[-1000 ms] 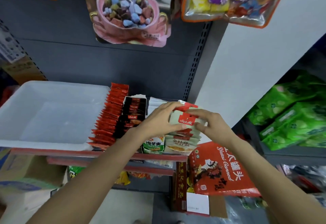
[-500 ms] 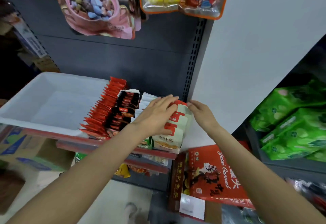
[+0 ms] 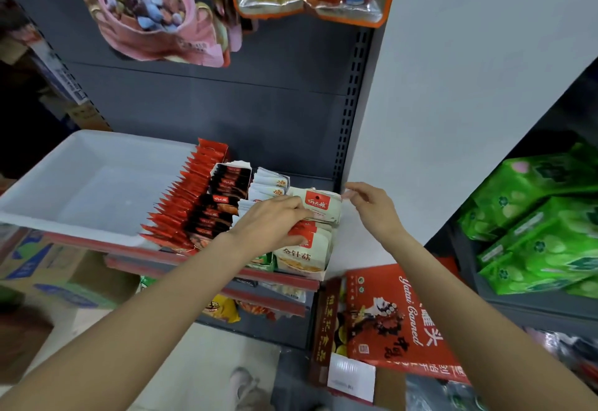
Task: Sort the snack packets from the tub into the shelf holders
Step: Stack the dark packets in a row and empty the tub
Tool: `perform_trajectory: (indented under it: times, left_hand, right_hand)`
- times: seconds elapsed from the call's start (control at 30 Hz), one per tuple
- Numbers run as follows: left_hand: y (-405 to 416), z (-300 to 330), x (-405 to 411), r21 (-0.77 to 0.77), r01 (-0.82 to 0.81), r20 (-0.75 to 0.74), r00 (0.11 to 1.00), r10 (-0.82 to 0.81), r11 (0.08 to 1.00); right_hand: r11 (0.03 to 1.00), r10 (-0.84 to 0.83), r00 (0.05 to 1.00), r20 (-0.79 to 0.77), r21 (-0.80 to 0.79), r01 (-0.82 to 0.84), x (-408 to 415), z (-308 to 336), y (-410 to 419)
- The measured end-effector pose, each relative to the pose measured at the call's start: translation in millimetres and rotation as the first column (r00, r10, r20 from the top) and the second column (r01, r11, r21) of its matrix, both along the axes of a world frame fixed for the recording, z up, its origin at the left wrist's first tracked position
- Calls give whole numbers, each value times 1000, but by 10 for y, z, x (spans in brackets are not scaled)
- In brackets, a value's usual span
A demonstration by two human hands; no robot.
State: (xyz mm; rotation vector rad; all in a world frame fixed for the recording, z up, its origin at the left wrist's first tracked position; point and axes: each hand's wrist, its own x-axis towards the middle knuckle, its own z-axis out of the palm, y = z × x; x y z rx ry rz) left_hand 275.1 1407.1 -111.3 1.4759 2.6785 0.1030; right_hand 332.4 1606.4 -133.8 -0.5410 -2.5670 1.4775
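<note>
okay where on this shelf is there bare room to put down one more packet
The white tub left of the red packets shows a bare floor. Beside it the red, black and white packets stand in tight rows to the shelf's right end, under the left hand; the right hand is alongside.

Left hand lies flat on white snack packets in the shelf holder. Right hand hovers just beside them, fingers loose. White tub sits left of red packets.

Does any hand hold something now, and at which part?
The left hand rests its fingers on the white packets, near their top edges; a true grip cannot be told. The right hand holds nothing.
</note>
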Motion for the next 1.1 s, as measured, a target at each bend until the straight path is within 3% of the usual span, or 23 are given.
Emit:
perform_trajectory:
  times: [0.17,0.43,0.73,0.9,1.1]
  left_hand:
    - [-33,-37,-42,-14,15,55,998,-14,1000]
    - [-46,-65,-76,6,24,77,997,-24,1000]
    - [-64,-121,-117,35,40,120,992,-44,999]
    - [-96,-135,-102,30,0,216,976,-7,1000]
    - [-42,-125,-118,-6,-8,181,984,9,1000]
  right_hand:
    - [946,204,978,51,248,-210,-74,-83,-63]
    - [878,240,969,-63,440,-189,14,-217,-131]
    - [914,98,995,3,395,-91,-60,-298,-167]
    - [906,114,993,-19,412,-96,-36,-307,-166]
    - [923,89,996,-14,377,-77,-100,-275,-161]
